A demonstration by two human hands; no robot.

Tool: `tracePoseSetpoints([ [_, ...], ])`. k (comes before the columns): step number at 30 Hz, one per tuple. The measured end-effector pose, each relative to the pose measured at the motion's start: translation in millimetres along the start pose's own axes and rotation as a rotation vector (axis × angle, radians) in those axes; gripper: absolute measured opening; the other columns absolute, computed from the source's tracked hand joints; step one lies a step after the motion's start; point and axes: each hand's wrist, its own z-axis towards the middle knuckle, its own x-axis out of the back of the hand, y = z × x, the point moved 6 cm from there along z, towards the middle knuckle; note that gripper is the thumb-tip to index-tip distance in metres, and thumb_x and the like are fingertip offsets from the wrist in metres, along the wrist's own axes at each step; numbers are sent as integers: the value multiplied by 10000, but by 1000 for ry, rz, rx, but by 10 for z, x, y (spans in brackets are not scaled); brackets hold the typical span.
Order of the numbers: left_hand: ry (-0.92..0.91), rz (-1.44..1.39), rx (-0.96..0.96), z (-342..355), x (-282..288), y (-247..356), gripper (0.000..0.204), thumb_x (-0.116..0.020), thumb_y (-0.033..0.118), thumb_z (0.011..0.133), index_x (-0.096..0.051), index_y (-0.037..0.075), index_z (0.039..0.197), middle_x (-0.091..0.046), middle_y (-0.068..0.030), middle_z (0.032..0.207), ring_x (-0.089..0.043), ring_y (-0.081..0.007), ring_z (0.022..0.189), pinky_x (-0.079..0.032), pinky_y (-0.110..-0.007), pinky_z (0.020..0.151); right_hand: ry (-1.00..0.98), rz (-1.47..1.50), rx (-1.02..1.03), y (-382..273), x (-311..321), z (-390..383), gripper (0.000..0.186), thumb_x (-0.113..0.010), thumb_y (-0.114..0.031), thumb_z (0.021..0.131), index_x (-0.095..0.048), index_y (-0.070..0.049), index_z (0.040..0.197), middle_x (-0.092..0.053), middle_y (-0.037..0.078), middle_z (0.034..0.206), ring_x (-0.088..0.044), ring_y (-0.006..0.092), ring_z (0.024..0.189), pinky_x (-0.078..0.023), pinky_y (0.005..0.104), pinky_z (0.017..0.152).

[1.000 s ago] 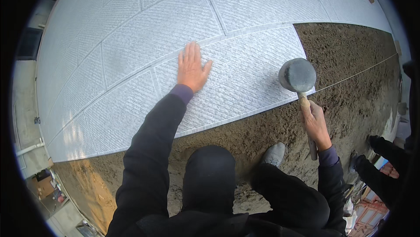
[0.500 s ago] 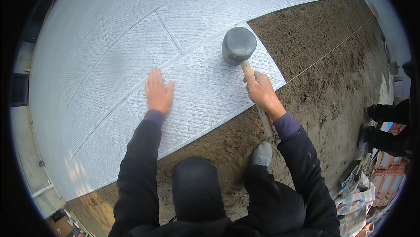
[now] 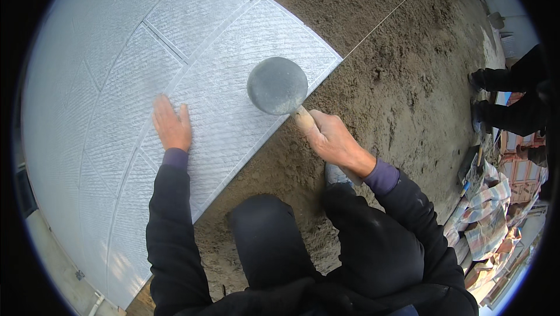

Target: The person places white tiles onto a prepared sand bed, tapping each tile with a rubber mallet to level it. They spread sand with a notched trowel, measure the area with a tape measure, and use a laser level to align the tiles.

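A large pale grey, ribbed paving slab [image 3: 233,77] lies at the edge of the laid paving, bordering brown mortar. My right hand [image 3: 335,140] is closed round the wooden handle of a rubber mallet [image 3: 277,85]. The mallet's dark grey round head is over the slab near its right edge, its flat face turned up toward me; whether it touches the slab I cannot tell. My left hand [image 3: 172,125] rests flat with fingers stretched, by the joint between this slab and its left neighbour. The lower part of the mallet's handle is hidden by my right hand and arm.
Laid slabs [image 3: 122,65] spread to the left and far side. Rough mortar [image 3: 402,77] covers the right and the ground around my knees. A taut string [image 3: 394,13] runs from the slab's corner. Another person's legs [image 3: 507,97] stand at right, near crumpled checked sheeting [image 3: 487,211].
The view has turned, shifting slab and hands leftward in the picture. The mallet's head has tilted, showing more of its round face. My right hand still grips it; my left stays flat.
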Motion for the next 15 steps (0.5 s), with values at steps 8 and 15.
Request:
tracePoseSetpoints([
  [8,9,33,-3,-38,-82,-52,715,-472,441,1089,-353,-56,1589,-324,-253,1676,-262,-397,1575,-176,-533,1286,-3,-299,-211,415,186,-719,504,-545,-399,1109,-588,55,893,-541,245,682,-504,281,584,-455,439,585],
  [15,0,25,12,38,8,-12,740,-456,461,1092,-333,-65,1598,-305,-264,1683,-247,-391,1584,-163,-531,1290,46,-212,-140,450,147,-725,544,-542,-420,1111,-591,73,887,-517,199,664,-483,197,621,-453,436,591],
])
